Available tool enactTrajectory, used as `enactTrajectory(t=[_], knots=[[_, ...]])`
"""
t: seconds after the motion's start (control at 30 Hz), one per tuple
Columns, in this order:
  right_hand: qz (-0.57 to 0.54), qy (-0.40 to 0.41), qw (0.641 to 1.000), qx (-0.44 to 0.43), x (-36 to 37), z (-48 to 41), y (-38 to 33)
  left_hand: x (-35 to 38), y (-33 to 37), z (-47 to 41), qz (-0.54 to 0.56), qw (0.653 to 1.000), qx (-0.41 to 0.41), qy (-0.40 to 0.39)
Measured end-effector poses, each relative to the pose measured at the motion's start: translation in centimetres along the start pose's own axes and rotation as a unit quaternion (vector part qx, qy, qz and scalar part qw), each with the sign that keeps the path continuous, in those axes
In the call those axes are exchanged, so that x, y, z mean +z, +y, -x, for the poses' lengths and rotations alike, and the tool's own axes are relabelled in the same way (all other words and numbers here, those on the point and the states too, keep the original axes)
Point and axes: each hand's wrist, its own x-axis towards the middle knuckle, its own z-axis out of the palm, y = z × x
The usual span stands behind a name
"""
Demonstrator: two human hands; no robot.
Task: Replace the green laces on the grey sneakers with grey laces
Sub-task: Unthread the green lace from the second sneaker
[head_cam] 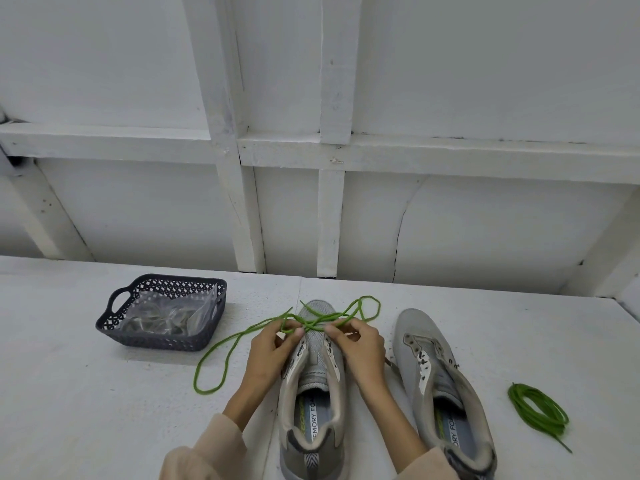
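Green lace (pixel 313 323) is pinched by the fingers (pixel 296 332) of the left hand (pixel 268 351) and right hand (pixel 360 348) over the tongue of a grey sneaker (pixel 313 393), its loops trailing on the bench (pixel 86 393) to both sides. Well left of the fingers a dark lattice basket (pixel 162 341) holds clear plastic bags (pixel 166 313) (contents too blurred to name); right of them lie a second sneaker (pixel 446 386) and a coiled green lace (pixel 538 408).

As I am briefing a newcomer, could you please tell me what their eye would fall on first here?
The bright green lace, pinched by the left hand and right hand over a grey sneaker at centre. Next, a coiled green lace at far right and the dark basket at left.
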Motion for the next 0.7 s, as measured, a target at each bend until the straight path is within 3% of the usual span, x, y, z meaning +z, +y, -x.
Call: enactTrajectory(t=[0.1,0.23,0.43,0.57,0.7], knots=[[0.006,0.017,1.0,-0.002,0.05,-0.13,-0.05,-0.28,-0.45,-0.47,0.016,1.0,-0.006,0.005],[-0.074,0.053,0.995,0.03,0.21,0.08,0.29,0.35,-0.52,-0.19,0.067,0.994,-0.05,0.064],[-0.001,-0.003,1.0,0.011,0.24,-0.28,0.11,0.09,-0.2,-0.49,0.008,0.999,-0.016,0.031],[-0.089,0.044,0.994,0.054,0.57,-0.19,0.61,0.16,-0.51,-0.17,0.058,0.995,-0.059,0.064],[-0.053,0.003,0.998,0.024,0.35,0.04,0.12,-0.05,-0.71,-0.02,0.007,0.999,-0.029,0.04]])
